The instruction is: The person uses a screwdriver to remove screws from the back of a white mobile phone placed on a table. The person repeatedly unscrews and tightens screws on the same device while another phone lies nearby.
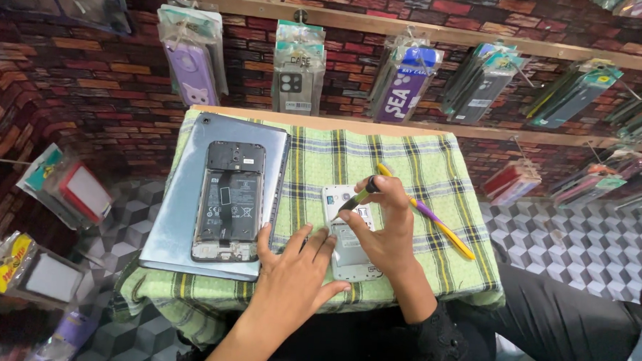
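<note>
A small white phone [347,236] with its back cover removed is laid on the green checked cloth [437,171] that covers the small table. This phone is taken as the landmark. The right hand [384,226] is placed over the phone, and its fingers are closed around a thin dark tool [358,196], whose tip is pointed down at the upper part of the phone. The left hand [295,270] is laid flat just to the left of the phone, its fingers spread open and touching the lower left edge; nothing is gripped by it. To the right of the phone, a yellow and purple tool [435,221] is lying on the cloth. Further to the left of the phone, a larger dark opened phone [228,202] is rested on a grey tablet [175,210]. Behind the phone, packed phone cases [297,71] are hung on a brick-pattern wall.
</note>
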Tool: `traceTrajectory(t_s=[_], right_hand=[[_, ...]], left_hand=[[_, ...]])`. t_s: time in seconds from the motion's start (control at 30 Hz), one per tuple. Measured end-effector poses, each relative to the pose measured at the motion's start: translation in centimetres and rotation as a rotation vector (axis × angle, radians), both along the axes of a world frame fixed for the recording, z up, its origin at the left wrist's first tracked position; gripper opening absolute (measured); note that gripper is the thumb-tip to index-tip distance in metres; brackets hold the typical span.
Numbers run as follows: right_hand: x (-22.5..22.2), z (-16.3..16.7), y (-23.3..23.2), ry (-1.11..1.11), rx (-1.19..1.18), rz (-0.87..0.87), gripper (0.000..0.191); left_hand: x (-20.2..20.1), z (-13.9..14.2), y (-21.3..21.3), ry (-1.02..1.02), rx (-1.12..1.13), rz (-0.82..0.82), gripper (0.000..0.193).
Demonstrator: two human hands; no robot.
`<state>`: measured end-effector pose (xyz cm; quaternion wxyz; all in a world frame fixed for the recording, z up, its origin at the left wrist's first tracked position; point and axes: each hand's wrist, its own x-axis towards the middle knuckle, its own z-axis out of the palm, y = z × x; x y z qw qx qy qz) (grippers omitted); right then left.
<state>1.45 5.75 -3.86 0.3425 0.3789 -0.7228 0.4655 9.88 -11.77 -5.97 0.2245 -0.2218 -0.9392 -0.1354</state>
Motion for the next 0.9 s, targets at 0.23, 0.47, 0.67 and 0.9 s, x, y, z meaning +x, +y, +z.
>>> traceTrajectory(t_s=[0.23, 0.47, 0.67, 0.9], right_hand=[[0.4, 0.0, 0.1, -0.252, -0.115, 0.208, 0.071], [-1.3, 3.5, 0.6, -0.215, 0.182, 0.213, 0.063], [-2.2, 2.3, 0.2, -0.353, -0.081, 0.349, 0.061], [-1.8, 0.9, 0.7, -0.211, -0.065, 0.385, 0.061]], left_hand=[[0.4, 0.1, -0.2, -0.026, 0.055, -0.013, 0.071], [0.4, 0.5, -0.4, -0.026, 0.099, -0.023, 0.07], [0.5, 0.8, -0.9, -0.061, 0.081, -0.033, 0.069], [0.9, 0.7, -1.1, -0.045, 0.078, -0.029, 0.069]])
